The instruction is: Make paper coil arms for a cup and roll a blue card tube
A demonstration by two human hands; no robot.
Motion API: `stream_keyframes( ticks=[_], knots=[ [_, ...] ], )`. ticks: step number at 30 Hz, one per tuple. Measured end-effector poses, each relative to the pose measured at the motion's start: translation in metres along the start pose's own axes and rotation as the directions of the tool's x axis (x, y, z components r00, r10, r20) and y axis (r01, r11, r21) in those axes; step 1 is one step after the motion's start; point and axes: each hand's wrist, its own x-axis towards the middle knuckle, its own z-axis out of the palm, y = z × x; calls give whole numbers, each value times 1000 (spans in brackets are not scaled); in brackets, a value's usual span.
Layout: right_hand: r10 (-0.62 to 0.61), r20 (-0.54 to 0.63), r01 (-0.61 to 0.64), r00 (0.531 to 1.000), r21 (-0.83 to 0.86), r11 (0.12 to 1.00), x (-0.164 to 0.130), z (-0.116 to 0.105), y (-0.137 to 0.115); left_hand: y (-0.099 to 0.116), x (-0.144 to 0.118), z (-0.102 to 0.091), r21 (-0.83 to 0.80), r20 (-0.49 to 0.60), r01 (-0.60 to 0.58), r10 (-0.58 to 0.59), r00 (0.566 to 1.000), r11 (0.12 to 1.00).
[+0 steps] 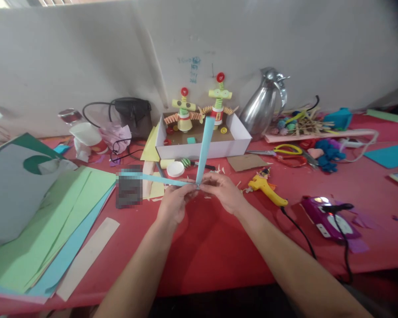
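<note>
Two bare hands meet over the red worktop [199, 247], pinching the joined ends of two light blue paper strips. The left hand [174, 204] closes its fingertips on the flat strip [152, 178] that runs out to the left, thin and straight, over a blurred dark square. The right hand [223, 192] closes on the base of the second strip [205, 148], which stands up and away from the hands, widening slightly toward its far end. The two strips meet at a corner between the fingertips, well above the cloth. Just beyond, a shallow white cardboard box [202, 148] holds two small paper figures [202, 110] with coiled arms and red button tops; the upright strip partly covers one. To the right lie a yellow glue gun [267, 189], scissors [285, 152] with yellow handles and a shiny metal jug [265, 104]. To the left, sheets of green and blue paper [49, 221] fan out in a loose stack, and a black bag [132, 114] sits against the far wall.
</note>
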Motion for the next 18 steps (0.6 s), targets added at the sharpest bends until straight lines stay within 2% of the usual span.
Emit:
stream_keyframes(
  ticks=[11, 18],
  knots=[
    [45, 42, -50, 998, 120, 992, -1, 0, -1, 2, -2, 4, -40, 20, 19, -18, 1000, 999],
    [4, 69, -14, 998, 144, 990, 2, -2, 2, 5, -4, 7, -39, 38, -20, 21, 999, 999]
  ],
)
